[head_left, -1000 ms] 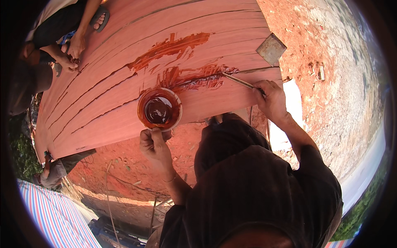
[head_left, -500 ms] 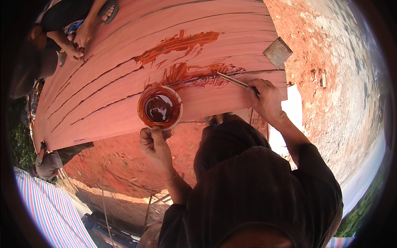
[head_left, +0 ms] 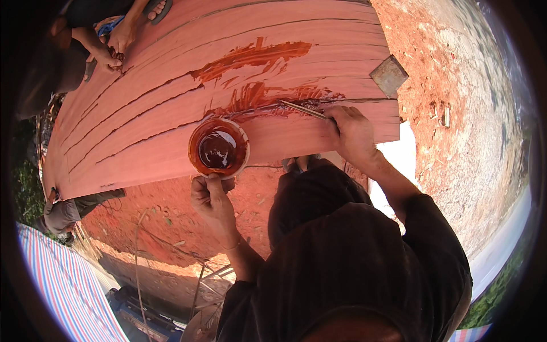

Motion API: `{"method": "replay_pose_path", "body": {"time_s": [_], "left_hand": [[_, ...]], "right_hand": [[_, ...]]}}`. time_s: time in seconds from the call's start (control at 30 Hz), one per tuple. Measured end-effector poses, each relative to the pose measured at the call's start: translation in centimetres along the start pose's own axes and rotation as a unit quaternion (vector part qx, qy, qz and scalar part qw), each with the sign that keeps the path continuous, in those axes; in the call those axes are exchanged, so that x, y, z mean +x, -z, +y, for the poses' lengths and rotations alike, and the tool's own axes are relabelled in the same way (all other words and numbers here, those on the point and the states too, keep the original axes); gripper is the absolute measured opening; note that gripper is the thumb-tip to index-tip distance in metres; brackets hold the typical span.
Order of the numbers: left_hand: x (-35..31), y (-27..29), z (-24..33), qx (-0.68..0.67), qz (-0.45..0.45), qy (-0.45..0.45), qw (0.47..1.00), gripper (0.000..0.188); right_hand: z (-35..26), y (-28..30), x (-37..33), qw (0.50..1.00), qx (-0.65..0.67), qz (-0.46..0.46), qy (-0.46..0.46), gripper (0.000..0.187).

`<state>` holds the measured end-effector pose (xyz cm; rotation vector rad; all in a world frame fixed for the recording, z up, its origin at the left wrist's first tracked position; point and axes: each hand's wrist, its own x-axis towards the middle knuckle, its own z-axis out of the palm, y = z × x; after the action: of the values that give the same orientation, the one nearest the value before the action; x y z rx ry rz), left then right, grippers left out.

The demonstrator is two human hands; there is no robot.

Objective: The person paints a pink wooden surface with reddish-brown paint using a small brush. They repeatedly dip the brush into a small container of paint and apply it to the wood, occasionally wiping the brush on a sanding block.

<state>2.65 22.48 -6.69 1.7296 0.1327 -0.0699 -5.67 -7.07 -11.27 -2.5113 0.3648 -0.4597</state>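
Gripping a red-stained bowl (head_left: 219,149) of dark paste, left hand (head_left: 212,196), right hand (head_left: 353,134) clutching thin tool (head_left: 305,110)

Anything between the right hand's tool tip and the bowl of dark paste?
Nothing visible. The thin tool in the right hand lies on the smeared board; bare board separates it from the bowl held by the left hand.

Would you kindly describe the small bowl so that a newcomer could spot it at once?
Find the wide reddish wooden panel lying on the red earth. At its near edge, just above the left hand, sits a round bowl of dark red-brown liquid. It is the only round container there; the square grey plate lies at the far right corner.
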Motion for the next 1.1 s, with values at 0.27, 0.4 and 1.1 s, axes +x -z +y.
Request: {"method": "replay_pose_path", "body": {"time_s": [0.27,0.4,1.1], "left_hand": [[-0.1,0.3,-0.1,0.009,0.008,0.001,1.0,0.026],[-0.3,0.3,0.0,0.011,0.015,0.008,1.0,0.026],[-0.2,0.4,-0.7,0.007,0.017,-0.008,1.0,0.026]], "right_hand": [[-0.8,-0.5,0.8,0.998,-0.017,-0.016,0.056,0.017],[-1.1,-0.5,0.8,0.997,-0.039,-0.009,0.072,0.017],[0.3,-0.4,1.5,0.995,-0.032,-0.002,0.098,0.014]]}}
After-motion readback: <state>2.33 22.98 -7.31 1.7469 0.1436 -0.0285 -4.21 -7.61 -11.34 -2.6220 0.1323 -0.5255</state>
